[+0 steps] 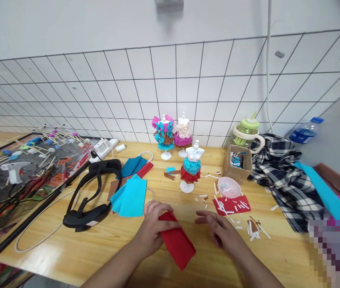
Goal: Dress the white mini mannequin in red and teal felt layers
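The person's left hand [153,224] has its thumb and fingers closed around the upper left end of one folded red piece [178,242]. This piece is above the near part of the desk [98,260], between the two hands; its free end slants down to the right. Some of the left fingers are hidden behind it. The right hand [217,228] is apart from the piece, at its right side, with fingers loosely bent and partly spread. It seems to hold nothing, although its lower fingers are partly hidden.

At the lower right edge, one area is covered with coarse blocks and cannot be read. A little farther, beside the right hand, one flat red sheet [244,200] lies under white strips [221,205], too many to count surely. To the left there are one black headset [87,216] and light blue sheets [136,196], which overlap, so their number is unclear.

Behind these, one pink dish [235,194] holds tiny pieces, hard to make out. There are three small dress forms: one nearer [191,170], two behind [164,134]. One cardboard box [243,174] partly hides one green-lidded cup [249,127]. The tiled wall [112,92] is farthest.
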### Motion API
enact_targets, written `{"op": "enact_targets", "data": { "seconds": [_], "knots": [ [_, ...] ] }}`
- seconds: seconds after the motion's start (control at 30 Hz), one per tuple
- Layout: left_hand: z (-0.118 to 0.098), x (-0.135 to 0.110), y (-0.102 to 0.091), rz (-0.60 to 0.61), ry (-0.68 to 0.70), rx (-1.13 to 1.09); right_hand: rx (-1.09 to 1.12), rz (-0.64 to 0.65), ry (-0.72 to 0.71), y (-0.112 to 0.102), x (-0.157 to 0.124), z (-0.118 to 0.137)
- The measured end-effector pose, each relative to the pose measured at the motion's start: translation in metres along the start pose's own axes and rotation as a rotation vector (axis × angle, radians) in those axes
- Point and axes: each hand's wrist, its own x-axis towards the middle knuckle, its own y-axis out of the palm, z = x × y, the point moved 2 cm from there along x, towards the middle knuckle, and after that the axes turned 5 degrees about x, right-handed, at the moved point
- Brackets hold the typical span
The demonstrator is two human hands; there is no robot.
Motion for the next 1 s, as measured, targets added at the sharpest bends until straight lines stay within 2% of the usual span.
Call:
{"op": "enact_targets", "data": {
  "seconds": [0.07, 0.13, 0.2, 0.27, 0.37, 0.43, 0.5, 0.53, 0.6, 0.7, 0.8, 0.87, 0.93, 1.0],
  "knots": [
    [-0.003, 0.006, 0.003, -0.013, 0.097, 0.046, 0.091, 0.097, -0.007, 0.013, 0.011, 0.002],
    [-0.004, 0.011, 0.008, -0.065, 0.137, 0.026, 0.11, 0.146, -0.078, 0.026, 0.02, 0.002],
    [-0.002, 0.013, 0.016, -0.123, 0.112, -0.046, 0.128, 0.142, -0.121, 0.036, 0.027, 0.0],
    [0.003, 0.012, 0.024, -0.151, 0.006, -0.184, 0.151, 0.108, -0.147, 0.039, 0.031, -0.002],
    [0.014, 0.012, 0.035, -0.187, -0.296, -0.63, 0.01, -0.028, -0.204, 0.035, 0.03, 0.0],
    [0.017, 0.013, 0.042, -0.115, -0.466, -1.061, -0.159, -0.118, -0.232, 0.032, 0.025, 0.004],
    [0.014, 0.015, 0.046, 0.005, -0.532, -1.38, -0.295, -0.146, -0.255, 0.033, 0.019, 0.01],
    [0.013, 0.016, 0.048, 0.048, -0.542, -1.447, -0.343, -0.138, -0.267, 0.035, 0.017, 0.012],
    [0.012, 0.017, 0.049, 0.045, -0.571, -1.411, -0.419, -0.097, -0.284, 0.038, 0.014, 0.016],
    [0.018, 0.016, 0.045, -0.031, -0.657, -1.151, -0.555, -0.112, -0.297, 0.03, 0.013, 0.016],
    [0.032, 0.013, 0.026, -0.067, -0.661, -0.776, -0.818, -0.269, -0.267, -0.001, 0.013, 0.012],
    [0.047, 0.01, 0.008, -0.068, -0.652, -0.505, -1.036, -0.317, -0.225, -0.026, 0.012, 0.008],
    [0.066, 0.006, -0.005, -0.039, -0.666, -0.303, -1.187, -0.327, -0.194, -0.048, 0.01, 0.002],
    [0.084, 0.001, -0.01, 0.014, -0.675, -0.18, -1.28, -0.28, -0.17, -0.061, 0.01, -0.003]
  ]
}}
